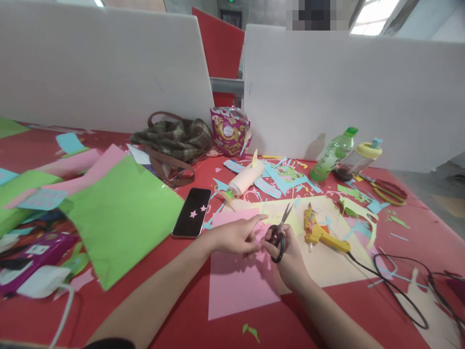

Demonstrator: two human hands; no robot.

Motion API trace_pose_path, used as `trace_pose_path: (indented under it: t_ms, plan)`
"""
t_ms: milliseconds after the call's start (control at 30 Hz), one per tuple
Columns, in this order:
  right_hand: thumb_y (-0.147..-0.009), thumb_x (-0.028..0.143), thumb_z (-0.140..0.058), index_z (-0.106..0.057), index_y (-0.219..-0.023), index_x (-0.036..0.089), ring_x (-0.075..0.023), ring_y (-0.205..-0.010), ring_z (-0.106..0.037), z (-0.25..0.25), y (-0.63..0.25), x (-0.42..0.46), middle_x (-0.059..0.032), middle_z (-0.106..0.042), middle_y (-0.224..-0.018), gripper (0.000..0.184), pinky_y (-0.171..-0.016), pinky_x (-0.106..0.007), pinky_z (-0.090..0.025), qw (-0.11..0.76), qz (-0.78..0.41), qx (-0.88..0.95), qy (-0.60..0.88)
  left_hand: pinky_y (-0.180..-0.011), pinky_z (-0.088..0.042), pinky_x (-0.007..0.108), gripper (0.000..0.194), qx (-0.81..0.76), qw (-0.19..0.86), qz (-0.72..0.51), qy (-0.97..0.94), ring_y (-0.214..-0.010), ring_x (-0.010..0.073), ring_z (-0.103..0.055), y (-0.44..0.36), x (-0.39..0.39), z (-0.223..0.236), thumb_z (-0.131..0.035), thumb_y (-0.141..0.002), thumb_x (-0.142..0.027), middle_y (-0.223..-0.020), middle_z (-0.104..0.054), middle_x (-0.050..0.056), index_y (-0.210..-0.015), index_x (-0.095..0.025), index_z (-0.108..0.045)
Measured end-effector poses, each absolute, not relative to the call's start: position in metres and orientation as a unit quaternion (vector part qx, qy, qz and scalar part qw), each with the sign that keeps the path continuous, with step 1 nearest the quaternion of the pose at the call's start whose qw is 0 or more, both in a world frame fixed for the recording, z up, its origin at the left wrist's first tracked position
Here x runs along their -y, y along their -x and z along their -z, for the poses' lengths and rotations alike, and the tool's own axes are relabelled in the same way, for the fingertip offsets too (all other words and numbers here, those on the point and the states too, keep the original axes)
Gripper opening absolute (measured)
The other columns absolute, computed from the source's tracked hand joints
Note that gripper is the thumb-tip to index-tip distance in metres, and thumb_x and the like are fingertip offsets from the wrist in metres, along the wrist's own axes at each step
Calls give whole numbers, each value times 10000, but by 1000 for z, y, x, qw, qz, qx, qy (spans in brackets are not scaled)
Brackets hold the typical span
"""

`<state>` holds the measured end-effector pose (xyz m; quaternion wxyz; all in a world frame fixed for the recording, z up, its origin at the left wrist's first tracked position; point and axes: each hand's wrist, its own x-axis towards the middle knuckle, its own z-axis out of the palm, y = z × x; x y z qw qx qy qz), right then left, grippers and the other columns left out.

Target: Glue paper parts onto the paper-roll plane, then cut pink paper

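The pink paper sheet (240, 286) lies on the red surface (181, 310), with both hands over its far part. The right hand (288, 252) grasps the black-handled scissors (279, 237) by the finger loops, the blades pointing away from the person and slightly parted. The left hand (236, 236) has its index finger stretched out and its other fingers curled near the scissors; whether it pinches anything cannot be told. To the right of the pink sheet, a yellow hot glue gun (321, 235) rests on a cream paper sheet (337, 269), its black cord (370, 271) trailing rightward. To the left of the pink sheet's far end is a smartphone (189, 225) with two small pink paper stars (193, 214) on its screen; farther left lies a large green sheet (123, 218). Beyond the pink sheet are a paper-wrapped cylinder (247, 178), blue paper scraps (279, 177) and a purple snack bag (229, 133). Beyond it to the right, a green-capped bottle (332, 155) leans beside a yellow-lidded container (358, 160).
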<state>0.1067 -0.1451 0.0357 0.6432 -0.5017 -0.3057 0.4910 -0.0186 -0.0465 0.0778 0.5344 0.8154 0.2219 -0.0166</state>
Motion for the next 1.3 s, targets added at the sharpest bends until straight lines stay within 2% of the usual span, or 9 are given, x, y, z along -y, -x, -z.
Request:
trace_pose_path:
  t_ms: [133,300,533,633,733,900,1033,1300]
  plan:
    - [-603,117,-636,-340,-733,224,-68,-559,-462,-36,-106,145,67,-472,-692,341,-502,-189,-386,629,-515,308,494,-454,-387,172,647,-204,529,32,-823,-411,91,-506,17,48,-75,-460,-740,-223,-604,-630,10,-1301,-172,-142]
    - [-603,134,-621,-325,-726,229,-61,-468,-439,-41,-105,145,72,-470,-670,334,-376,-165,-354,596,-543,320,498,-479,-402,181,546,-198,529,27,-825,-465,102,-536,20,50,-71,-460,-749,-249,-638,-637,28,-1253,-186,-261]
    - [-584,29,-541,-318,-723,232,-59,-475,-443,-39,-105,146,90,-478,-629,332,-398,-158,-352,581,-524,344,519,-434,-377,168,515,-244,546,-19,-802,-435,94,-517,27,59,-57,-443,-769,-305,-595,-607,-1,-1238,-186,-269]
    - [-581,8,-521,-326,-710,228,-52,-494,-445,-37,-104,146,88,-482,-647,321,-426,-156,-355,599,-499,330,533,-457,-395,180,484,-275,563,-76,-776,-469,103,-536,28,65,-53,-448,-769,-308,-598,-597,-7,-1210,-188,-289]
    - [-585,5,-520,-331,-717,231,-45,-492,-437,-34,-104,145,92,-473,-648,323,-438,-153,-353,627,-471,303,541,-496,-424,208,358,-308,596,-136,-729,-487,114,-552,28,73,-48,-411,-791,-324,-578,-581,-16,-1112,-180,-345]
    - [-600,32,-548,-342,-742,240,-46,-482,-432,-30,-105,143,92,-475,-652,325,-424,-152,-339,646,-456,286,541,-508,-429,220,186,-324,613,-161,-702,-469,110,-542,28,84,-38,-383,-803,-347,-538,-556,-19,-820,-167,-426]
    - [-587,74,-595,-346,-743,245,-59,-506,-455,-30,-104,144,91,-481,-657,340,-438,-165,-358,643,-466,278,541,-501,-414,210,248,-322,597,-169,-715,-473,103,-534,27,89,-35,-356,-815,-350,-538,-548,-6,-680,-156,-433]
    - [-588,112,-627,-344,-743,246,-67,-509,-462,-35,-103,145,93,-482,-634,349,-438,-168,-354,634,-476,272,545,-476,-384,194,291,-334,582,-184,-719,-432,82,-502,26,93,-36,-353,-818,-376,-524,-507,-25,-668,-150,-459]
